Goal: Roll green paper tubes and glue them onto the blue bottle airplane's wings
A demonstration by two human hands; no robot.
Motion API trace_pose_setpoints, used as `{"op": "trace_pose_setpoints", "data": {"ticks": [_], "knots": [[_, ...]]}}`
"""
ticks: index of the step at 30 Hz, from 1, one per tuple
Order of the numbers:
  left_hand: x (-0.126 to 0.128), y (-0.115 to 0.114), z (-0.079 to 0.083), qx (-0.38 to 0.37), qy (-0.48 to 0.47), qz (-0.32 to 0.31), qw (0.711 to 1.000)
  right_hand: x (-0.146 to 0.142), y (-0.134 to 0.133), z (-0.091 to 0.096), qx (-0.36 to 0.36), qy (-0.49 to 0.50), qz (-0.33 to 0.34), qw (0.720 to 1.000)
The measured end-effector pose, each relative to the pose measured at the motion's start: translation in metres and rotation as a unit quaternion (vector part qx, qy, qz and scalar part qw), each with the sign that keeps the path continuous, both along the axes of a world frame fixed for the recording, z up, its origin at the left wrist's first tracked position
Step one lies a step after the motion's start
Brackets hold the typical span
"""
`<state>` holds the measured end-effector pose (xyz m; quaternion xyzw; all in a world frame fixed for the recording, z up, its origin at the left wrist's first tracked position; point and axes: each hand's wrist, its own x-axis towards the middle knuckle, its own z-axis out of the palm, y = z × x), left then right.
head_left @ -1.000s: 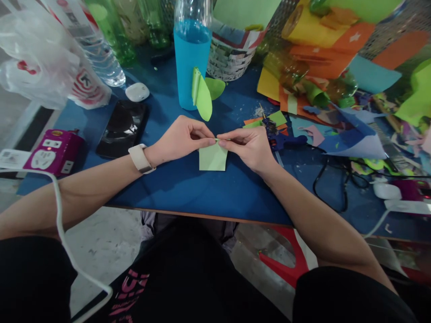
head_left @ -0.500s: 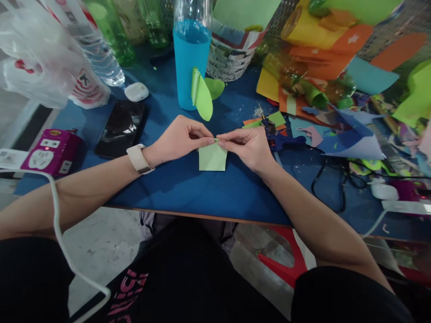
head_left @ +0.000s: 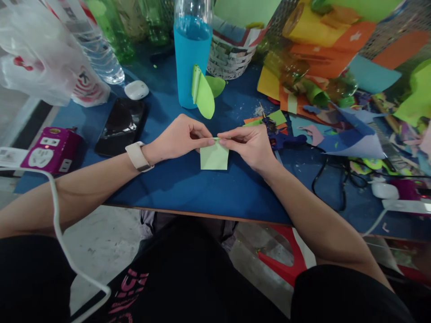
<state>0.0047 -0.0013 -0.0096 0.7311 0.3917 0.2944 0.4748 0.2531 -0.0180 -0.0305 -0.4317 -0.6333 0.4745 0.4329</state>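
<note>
A small light green paper square (head_left: 214,158) lies on the blue table (head_left: 188,188) in front of me. My left hand (head_left: 180,138), with a pale watch on its wrist, pinches the paper's top edge from the left. My right hand (head_left: 251,146) pinches the same edge from the right, fingertips meeting those of the left. Just behind them stands a bottle with a blue sleeve (head_left: 191,54) that has green paper leaves (head_left: 204,92) stuck to its side.
A black phone (head_left: 121,125), a white earbud case (head_left: 136,89) and a pink power strip (head_left: 50,150) lie at the left. A blue glue gun (head_left: 281,137), black cables and heaps of coloured paper scraps (head_left: 323,49) fill the right. Plastic bottles and a white bag stand at back left.
Both hands stay pinched on the paper's top edge; the paper has barely shifted to the right. Nothing else has moved.
</note>
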Motion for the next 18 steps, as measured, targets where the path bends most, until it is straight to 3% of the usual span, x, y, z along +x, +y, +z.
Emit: {"op": "trace_pose_setpoints", "data": {"ticks": [18], "knots": [[-0.0009, -0.0001, -0.0019, 0.024, 0.003, -0.004, 1.000, -0.0005, -0.0002, -0.0017, -0.010, 0.006, -0.008, 1.000]]}}
